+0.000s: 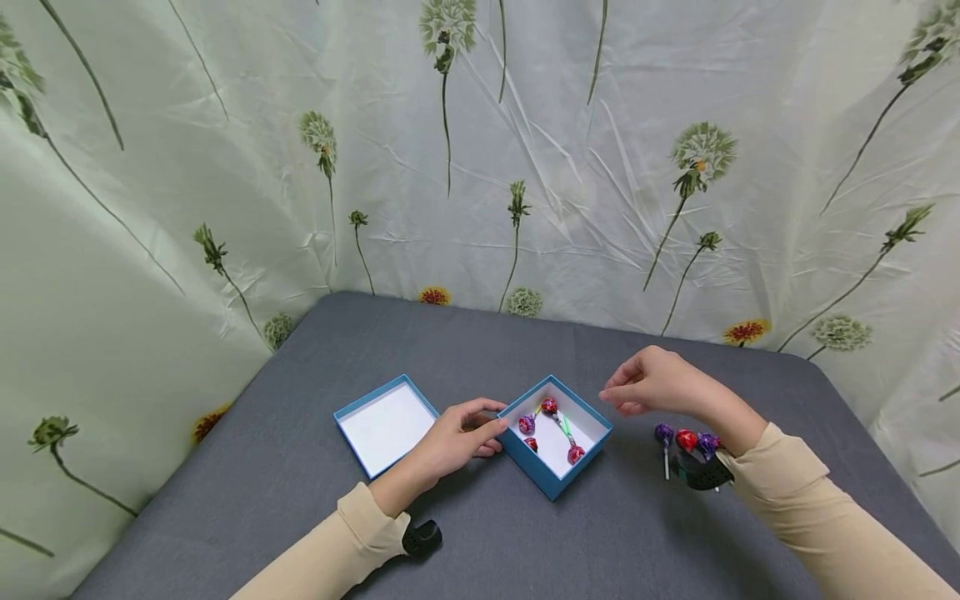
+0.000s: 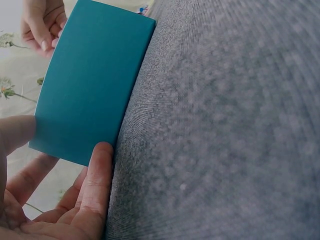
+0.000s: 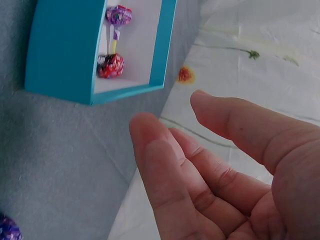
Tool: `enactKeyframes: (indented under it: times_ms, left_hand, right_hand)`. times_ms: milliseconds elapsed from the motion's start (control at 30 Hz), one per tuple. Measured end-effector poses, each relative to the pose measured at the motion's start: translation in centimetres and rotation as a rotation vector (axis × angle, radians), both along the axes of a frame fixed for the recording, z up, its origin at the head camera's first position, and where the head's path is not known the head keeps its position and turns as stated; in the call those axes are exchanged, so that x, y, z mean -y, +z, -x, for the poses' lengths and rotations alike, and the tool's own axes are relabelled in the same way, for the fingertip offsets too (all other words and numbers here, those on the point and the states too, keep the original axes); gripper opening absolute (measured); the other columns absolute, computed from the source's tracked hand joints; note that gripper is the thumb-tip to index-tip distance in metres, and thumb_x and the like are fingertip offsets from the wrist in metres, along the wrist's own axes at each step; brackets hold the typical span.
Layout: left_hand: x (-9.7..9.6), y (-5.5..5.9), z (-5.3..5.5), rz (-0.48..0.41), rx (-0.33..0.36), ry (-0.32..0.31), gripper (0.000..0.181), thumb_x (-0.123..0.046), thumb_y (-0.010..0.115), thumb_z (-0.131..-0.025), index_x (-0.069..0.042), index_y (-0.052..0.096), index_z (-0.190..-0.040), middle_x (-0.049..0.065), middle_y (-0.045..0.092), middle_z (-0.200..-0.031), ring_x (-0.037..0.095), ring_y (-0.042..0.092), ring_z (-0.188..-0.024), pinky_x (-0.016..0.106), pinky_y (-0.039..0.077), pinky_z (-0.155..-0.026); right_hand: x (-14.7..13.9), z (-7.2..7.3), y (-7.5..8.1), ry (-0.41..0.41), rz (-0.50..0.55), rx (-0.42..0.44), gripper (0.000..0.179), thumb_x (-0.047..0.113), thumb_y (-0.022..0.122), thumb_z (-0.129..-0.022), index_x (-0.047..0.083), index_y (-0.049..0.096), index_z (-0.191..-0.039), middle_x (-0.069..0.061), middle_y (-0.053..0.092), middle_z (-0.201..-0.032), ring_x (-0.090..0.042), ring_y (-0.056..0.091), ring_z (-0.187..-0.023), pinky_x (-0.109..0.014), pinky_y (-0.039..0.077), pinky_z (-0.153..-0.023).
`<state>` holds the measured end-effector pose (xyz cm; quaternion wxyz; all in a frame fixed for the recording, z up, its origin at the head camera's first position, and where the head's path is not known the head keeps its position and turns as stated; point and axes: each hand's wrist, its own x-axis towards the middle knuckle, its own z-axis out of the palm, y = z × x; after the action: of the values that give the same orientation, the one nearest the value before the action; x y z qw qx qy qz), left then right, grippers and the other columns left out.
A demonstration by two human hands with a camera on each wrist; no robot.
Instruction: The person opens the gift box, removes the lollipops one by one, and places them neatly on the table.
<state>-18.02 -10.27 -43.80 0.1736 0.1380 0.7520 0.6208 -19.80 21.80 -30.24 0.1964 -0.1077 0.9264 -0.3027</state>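
Note:
A blue open-topped box [image 1: 528,462] with a white inside stands near the middle of the table. In it lie several wrapped lollipops [image 1: 576,454], red and purple. My left hand [image 1: 457,437] holds the box at its left corner, thumb at the rim and a finger low on the blue side wall [image 2: 95,80]. To the right of the box, my right hand [image 1: 656,383] hovers in the air. In the right wrist view its thumb stands apart from bent fingers [image 3: 165,175], nothing between them, just off the box's near corner.
A matching blue lid [image 1: 386,429], white inside up, lies left of the box, partly behind the left hand. Under the right wrist lie more lollipops, among them a purple one [image 1: 663,432] and a red one [image 1: 686,440]. A flowered curtain [image 1: 555,167] hangs behind the grey table [image 1: 480,333].

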Motion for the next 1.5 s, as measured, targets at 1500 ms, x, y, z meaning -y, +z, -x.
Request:
enactKeyframes:
  times_ms: [1500]
  left_hand:
    - [0.1,0.2,0.0,-0.017,-0.003,-0.01,0.04,-0.031,0.065,-0.109,-0.007,0.065,-0.142,0.016,0.073,-0.12,0.02,0.077,-0.096,0.036,0.067,-0.089]
  right_hand:
    - [9.3,2.0,-3.7,0.08,-0.316,0.11,0.02,0.014,0.08,-0.097,0.006,0.074,-0.08,-0.006,0.076,-0.07,-0.01,0.073,-0.063,-0.025,0.062,-0.072]
